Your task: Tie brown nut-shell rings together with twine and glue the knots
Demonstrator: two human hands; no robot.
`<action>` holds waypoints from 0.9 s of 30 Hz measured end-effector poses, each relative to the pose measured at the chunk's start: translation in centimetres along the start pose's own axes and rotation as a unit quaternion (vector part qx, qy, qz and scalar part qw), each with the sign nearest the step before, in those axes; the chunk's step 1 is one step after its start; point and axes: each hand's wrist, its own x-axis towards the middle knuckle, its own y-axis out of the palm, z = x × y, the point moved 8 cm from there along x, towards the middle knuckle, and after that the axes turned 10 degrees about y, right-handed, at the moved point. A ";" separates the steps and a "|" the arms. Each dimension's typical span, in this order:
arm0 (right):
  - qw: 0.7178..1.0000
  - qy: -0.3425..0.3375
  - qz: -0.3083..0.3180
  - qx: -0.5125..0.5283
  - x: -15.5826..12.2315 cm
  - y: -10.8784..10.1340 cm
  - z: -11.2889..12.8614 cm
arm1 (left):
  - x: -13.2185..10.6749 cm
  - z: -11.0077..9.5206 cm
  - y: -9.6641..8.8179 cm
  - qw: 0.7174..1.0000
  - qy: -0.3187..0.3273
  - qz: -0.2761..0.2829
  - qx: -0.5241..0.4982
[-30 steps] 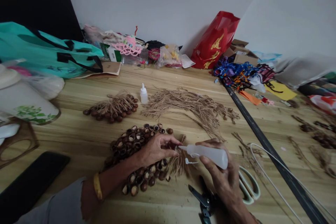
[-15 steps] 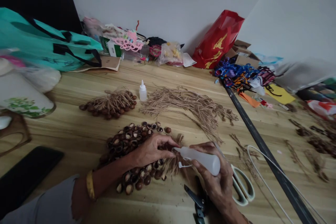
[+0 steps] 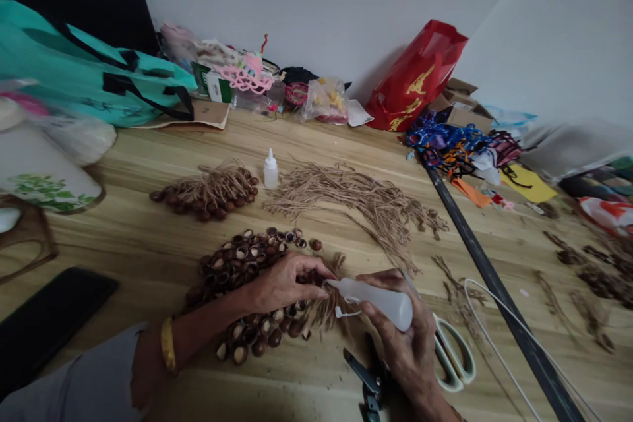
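My left hand [image 3: 284, 283] is pinched closed on a brown nut shell, over a pile of hollow nut shells [image 3: 247, 277] on the wooden table [image 3: 148, 250]. My right hand [image 3: 405, 336] is wrapped round a white squeeze bottle [image 3: 376, 300], whose nozzle points left and touches the shell between my left fingers. A tuft of tan twine pieces [image 3: 329, 310] lies under the two hands.
Further back lie a bunch of nuts with twine attached [image 3: 208, 191], a small white dropper bottle [image 3: 270, 170] and a spread of tan twine [image 3: 356, 198]. White-handled scissors [image 3: 452, 356] and dark pliers [image 3: 368, 386] lie by my right wrist. Bags and clutter line the wall.
Both hands keep the same hold, nozzle against the shell. The view has shifted slightly; the hands sit a little lower left in the picture.
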 end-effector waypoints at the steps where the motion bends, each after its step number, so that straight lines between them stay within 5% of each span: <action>1: 1.000 -0.002 -0.001 0.002 0.0 0.0 0.0 | 0.0 0.0 0.0 1.000 0.000 0.000 0.003; 27: 1.000 -0.025 -0.010 0.012 0.2 0.4 -0.4 | 0.3 1.1 0.3 0.998 0.014 -0.027 -0.055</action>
